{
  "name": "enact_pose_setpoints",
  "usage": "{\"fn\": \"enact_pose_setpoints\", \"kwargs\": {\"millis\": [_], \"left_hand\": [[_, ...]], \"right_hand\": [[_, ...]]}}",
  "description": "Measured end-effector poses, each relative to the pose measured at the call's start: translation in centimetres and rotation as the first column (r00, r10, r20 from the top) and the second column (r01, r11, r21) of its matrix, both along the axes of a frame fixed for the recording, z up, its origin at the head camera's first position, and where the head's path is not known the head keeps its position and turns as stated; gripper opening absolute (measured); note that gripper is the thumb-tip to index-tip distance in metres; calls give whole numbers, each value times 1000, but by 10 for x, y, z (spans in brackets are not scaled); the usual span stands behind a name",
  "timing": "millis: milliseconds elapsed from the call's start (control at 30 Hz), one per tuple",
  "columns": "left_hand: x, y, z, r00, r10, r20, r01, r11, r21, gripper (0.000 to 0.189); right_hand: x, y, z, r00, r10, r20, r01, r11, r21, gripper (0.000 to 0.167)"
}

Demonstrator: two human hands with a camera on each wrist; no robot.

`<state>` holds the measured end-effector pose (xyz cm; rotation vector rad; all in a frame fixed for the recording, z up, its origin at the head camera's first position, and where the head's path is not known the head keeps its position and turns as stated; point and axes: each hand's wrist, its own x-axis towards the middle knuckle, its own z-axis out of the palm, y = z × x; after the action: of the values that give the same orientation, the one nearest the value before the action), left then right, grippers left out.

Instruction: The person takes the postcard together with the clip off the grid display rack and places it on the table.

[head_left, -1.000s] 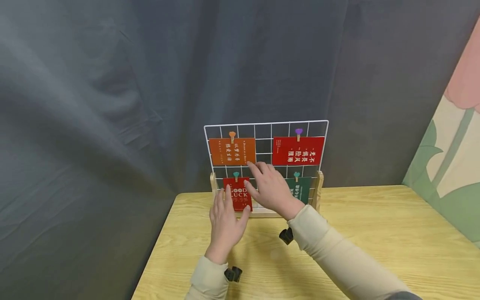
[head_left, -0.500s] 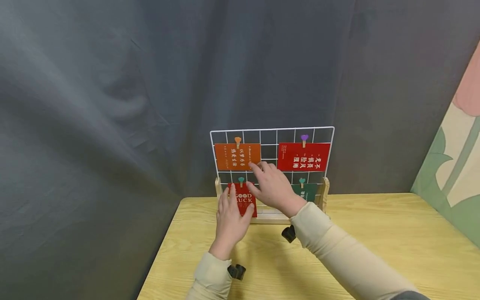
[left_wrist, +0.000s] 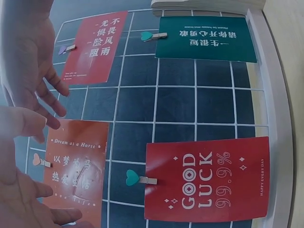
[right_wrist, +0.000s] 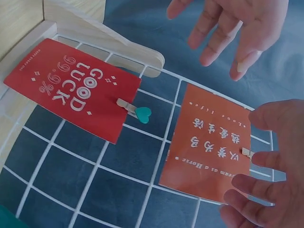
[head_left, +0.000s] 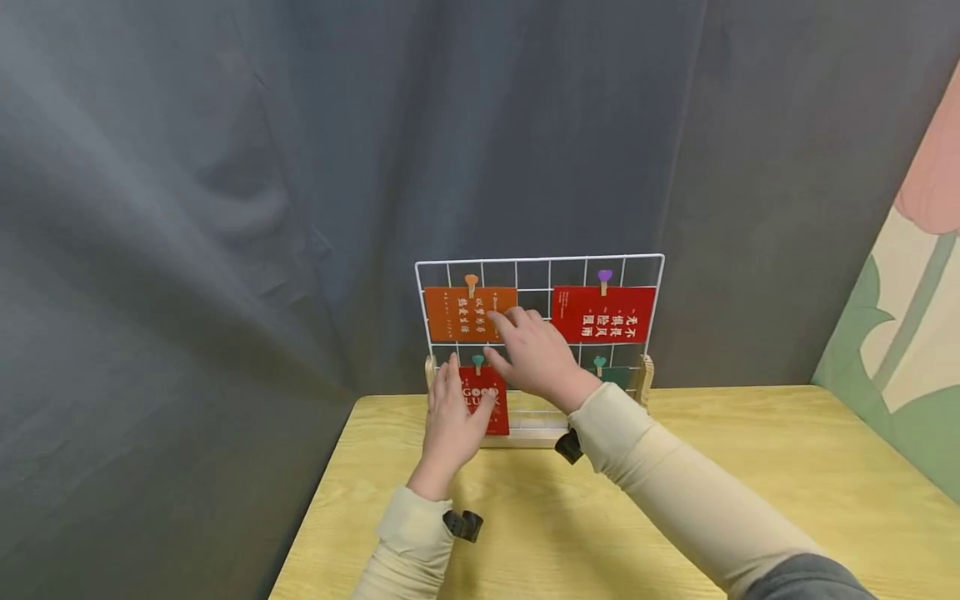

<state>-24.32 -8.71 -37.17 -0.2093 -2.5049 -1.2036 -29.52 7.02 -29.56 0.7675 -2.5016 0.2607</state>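
Note:
My left hand (head_left: 453, 421) is in front of the red "GOOD LUCK" card (left_wrist: 206, 183), its fingers extended and holding nothing. My right hand (head_left: 538, 358) reaches over the wire grid's middle, fingers loosely bent, fingertips before the lower right of the orange card (head_left: 457, 317). In the right wrist view, both hands look apart from the cards. The red card hangs from a teal heart clip (right_wrist: 142, 114), the orange one from an orange heart clip (head_left: 471, 282). The white wire grid (head_left: 534, 275) stands upright.
A second red card (head_left: 603, 315) with a purple clip (head_left: 604, 277) hangs upper right. Below it, a green card (left_wrist: 206, 38) is partly hidden by my right arm. The grid's wooden base (head_left: 525, 440) stands on a light wooden table (head_left: 750, 467), before a grey curtain (head_left: 375, 167).
Both hands have risen slightly relative to the grid, the right one closer to the orange card. The view has shifted a little. Cards and clips keep their places on the grid.

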Motion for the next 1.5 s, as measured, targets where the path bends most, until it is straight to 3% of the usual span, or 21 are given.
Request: {"fn": "enact_pose_setpoints", "kwargs": {"millis": [300,700,1133,1333,1500], "left_hand": [[-12,0,-5,999,24,31,-26,998,57,81],[-28,0,6,999,-4,38,0,996,93,79],[-44,-2,10,999,21,26,-23,995,99,80],[-48,1,9,999,11,42,-17,989,145,79],[-48,-1,4,997,21,70,-33,986,166,77]], "right_hand": [[-9,-5,5,1000,2,6,-2,999,35,55],[-28,-5,19,999,-24,-21,25,999,33,53],[-33,-9,38,999,-29,-24,31,996,86,56],[-36,-9,42,997,-75,-12,76,986,149,57],[-38,-12,45,998,-65,-9,65,985,158,60]]}}
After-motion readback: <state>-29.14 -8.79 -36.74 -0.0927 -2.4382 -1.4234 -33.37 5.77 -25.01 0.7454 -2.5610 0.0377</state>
